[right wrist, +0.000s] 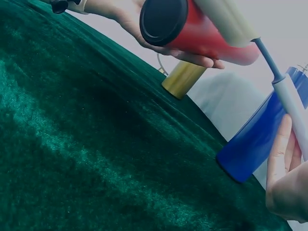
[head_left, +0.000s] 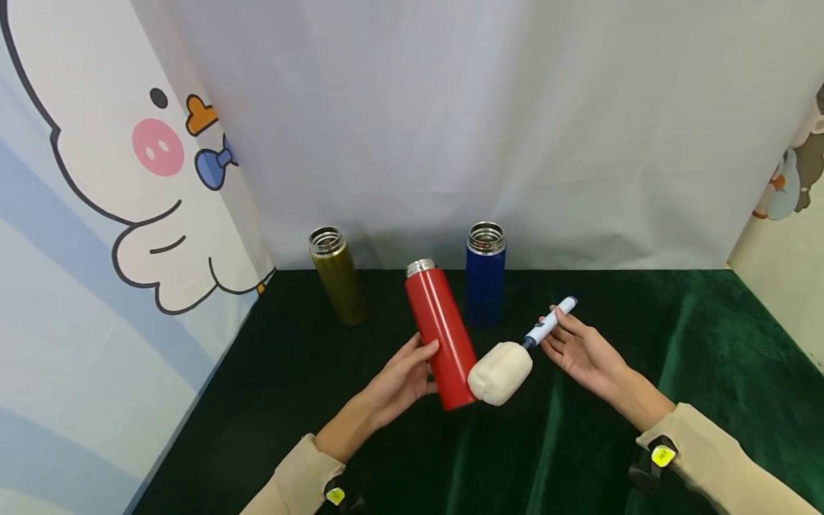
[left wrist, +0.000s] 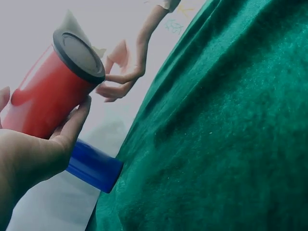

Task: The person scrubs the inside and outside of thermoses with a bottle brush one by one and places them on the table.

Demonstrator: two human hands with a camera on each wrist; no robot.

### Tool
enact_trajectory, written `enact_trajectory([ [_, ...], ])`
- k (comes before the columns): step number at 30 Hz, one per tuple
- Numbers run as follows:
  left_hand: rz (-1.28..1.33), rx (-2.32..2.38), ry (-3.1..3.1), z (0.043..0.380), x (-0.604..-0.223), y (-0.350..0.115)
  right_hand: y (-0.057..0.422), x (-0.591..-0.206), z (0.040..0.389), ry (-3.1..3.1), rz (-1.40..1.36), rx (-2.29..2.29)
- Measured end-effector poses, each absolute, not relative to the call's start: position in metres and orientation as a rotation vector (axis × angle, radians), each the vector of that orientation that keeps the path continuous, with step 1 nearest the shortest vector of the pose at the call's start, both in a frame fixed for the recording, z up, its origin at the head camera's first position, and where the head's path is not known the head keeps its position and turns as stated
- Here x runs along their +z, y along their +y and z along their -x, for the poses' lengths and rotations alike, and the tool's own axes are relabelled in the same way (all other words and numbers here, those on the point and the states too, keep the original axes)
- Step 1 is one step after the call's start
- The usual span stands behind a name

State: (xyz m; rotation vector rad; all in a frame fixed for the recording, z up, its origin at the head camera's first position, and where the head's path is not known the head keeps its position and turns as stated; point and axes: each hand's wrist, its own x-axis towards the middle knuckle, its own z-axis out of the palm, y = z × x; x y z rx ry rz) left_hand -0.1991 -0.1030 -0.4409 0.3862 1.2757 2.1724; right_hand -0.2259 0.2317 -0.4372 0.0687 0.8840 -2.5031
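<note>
Head view: my left hand [head_left: 398, 383] is gripping the tilted red bottle [head_left: 444, 336] above the bench [head_left: 579, 458]; my right hand [head_left: 589, 357] is pinching the brush [head_left: 503, 372] by its handle [head_left: 552, 323], its head overlapping the bottle's base between my hands. The blue bottle [head_left: 486, 286] and gold bottle [head_left: 340, 282] are standing near the back edge.

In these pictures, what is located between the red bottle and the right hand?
The cream sponge lies between the red bottle and the right hand, which pinches its pale handle; the head view shows this.
</note>
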Motion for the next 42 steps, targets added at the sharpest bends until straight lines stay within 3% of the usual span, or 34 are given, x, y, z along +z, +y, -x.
enact_trajectory([
  [17, -0.47, 2.117, 1.128, 0.191, -0.443, -0.102, 0.215, -0.4, 0.249, 0.504, -0.421, -2.686],
  [34, -0.38, 2.251, 1.189, 0.203, -0.435, -0.111, 0.232, -0.433, 0.218, 0.878, -0.17, -2.456],
  [42, -0.452, 2.187, 1.201, 0.2, -0.437, -0.105, 0.23, -0.43, 0.223, 0.847, -0.279, -2.482],
])
